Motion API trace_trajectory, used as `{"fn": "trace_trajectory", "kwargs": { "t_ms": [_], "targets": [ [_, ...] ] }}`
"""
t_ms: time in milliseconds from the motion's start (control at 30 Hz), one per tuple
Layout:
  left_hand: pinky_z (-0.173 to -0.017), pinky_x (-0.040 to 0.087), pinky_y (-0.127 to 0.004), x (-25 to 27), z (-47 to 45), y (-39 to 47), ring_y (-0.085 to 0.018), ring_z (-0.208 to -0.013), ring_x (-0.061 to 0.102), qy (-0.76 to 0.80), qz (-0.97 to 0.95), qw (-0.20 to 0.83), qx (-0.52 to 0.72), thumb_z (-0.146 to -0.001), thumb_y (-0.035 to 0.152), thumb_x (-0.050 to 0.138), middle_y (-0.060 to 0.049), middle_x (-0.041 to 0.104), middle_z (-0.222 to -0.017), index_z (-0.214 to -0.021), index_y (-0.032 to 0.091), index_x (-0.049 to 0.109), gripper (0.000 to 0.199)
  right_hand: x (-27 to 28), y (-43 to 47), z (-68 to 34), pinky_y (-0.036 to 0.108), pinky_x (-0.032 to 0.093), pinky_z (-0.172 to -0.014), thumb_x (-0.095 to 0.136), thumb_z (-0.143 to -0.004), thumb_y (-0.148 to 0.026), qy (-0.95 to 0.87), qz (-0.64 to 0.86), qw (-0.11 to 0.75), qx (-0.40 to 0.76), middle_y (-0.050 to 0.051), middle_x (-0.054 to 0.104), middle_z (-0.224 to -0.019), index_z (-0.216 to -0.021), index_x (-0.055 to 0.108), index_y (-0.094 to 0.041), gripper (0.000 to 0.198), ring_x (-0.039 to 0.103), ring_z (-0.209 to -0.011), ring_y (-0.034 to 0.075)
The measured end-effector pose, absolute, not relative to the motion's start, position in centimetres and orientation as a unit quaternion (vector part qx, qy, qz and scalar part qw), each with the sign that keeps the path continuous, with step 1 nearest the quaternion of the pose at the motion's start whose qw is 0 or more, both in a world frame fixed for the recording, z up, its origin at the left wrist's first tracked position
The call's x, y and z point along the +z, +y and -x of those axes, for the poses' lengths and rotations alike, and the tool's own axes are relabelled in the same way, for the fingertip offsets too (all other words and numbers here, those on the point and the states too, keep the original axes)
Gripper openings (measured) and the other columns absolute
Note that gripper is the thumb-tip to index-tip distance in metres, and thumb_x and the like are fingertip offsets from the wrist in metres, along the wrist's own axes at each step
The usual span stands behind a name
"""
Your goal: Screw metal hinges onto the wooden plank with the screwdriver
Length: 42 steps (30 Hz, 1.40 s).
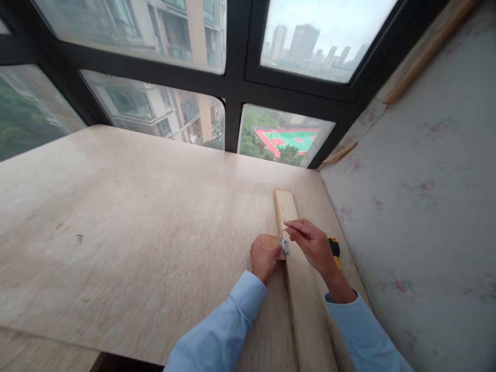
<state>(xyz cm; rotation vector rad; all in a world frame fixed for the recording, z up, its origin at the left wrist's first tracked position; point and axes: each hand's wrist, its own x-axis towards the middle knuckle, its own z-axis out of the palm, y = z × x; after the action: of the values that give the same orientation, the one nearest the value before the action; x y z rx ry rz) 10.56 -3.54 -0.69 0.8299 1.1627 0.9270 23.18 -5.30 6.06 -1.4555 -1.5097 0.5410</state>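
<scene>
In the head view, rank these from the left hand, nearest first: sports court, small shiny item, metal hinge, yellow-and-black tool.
From the left hand:
1. Metal hinge: immediately right.
2. Yellow-and-black tool: farther right, past the right hand.
3. Small shiny item: well off to the left.
4. Sports court: outdoors, far below.

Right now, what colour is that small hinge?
The hinge is silvery grey, seen best in the head view.

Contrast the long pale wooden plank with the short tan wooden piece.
The long pale wooden plank is far longer than the short tan wooden piece. The plank points toward the dark-framed window; the short piece sits at the plank's left edge, partly under the left hand. A silver metal hinge spans both.
</scene>
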Motion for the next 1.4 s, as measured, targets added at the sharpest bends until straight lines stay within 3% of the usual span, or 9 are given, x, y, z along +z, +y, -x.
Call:
{"fn": "trace_trajectory", "kwargs": {
  "t_ms": [167,433,833,1233,1400],
  "targets": [
    [-0.057,0.052,-0.025,0.1,-10.5,-3.7,-0.018,-0.068,0.067,0.523,-0.333,0.662,0.421,-0.056,0.019,0.076,-0.003,0.072,-0.076,-0.081,0.012,0.068,0.027,3.4,-6.4,-24.9,0.035,0.056,-0.080,0.056,-0.095,-0.032,-0.643,0.597,0.443,0.183,0.006,0.070,-0.094,-0.104,0.076,-0.026,0.023,0.068,-0.089,0.020],
    [-0.058,0.054,-0.024,0.9,-10.3,-3.7,-0.016,-0.068,0.067,0.537,-0.321,0.664,0.409,-0.056,0.018,0.075,-0.003,0.072,-0.076,-0.083,0.011,0.069,0.029,2.0,-6.8,-24.8,0.034,0.056,-0.083,0.055,-0.096,-0.022,-0.670,0.589,0.418,0.172,0.008,0.072,-0.099,-0.105,0.074,-0.023,0.022,0.069,-0.092,0.020],
    [-0.056,0.056,-0.026,0.5,-10.1,-3.4,-0.017,-0.068,0.066,0.528,-0.313,0.688,0.388,-0.057,0.019,0.075,-0.004,0.071,-0.077,-0.086,0.010,0.069,0.031,0.6,-6.5,-24.3,0.034,0.056,-0.078,0.057,-0.092,-0.011,-0.715,0.579,0.374,0.117,0.008,0.073,-0.094,-0.099,0.075,-0.020,0.022,0.068,-0.087,0.021],
    [-0.055,0.053,-0.023,0.9,-10.3,-3.5,-0.015,-0.065,0.065,0.526,-0.310,0.683,0.401,-0.056,0.015,0.074,-0.002,0.070,-0.073,-0.079,0.011,0.068,0.024,0.5,-6.6,-24.8,0.038,0.058,-0.082,0.049,-0.091,-0.004,-0.763,0.551,0.334,0.051,0.010,0.075,-0.102,-0.110,0.073,-0.021,0.035,0.068,-0.093,0.023],
    [-0.055,0.052,-0.022,0.9,-10.3,-3.5,-0.015,-0.064,0.065,0.535,-0.315,0.671,0.405,-0.057,0.014,0.074,-0.002,0.070,-0.073,-0.078,0.011,0.069,0.022,0.6,-6.5,-24.7,0.038,0.057,-0.078,0.049,-0.089,-0.002,-0.761,0.558,0.326,0.048,0.009,0.075,-0.095,-0.106,0.074,-0.021,0.035,0.067,-0.089,0.023]
  ]
}}
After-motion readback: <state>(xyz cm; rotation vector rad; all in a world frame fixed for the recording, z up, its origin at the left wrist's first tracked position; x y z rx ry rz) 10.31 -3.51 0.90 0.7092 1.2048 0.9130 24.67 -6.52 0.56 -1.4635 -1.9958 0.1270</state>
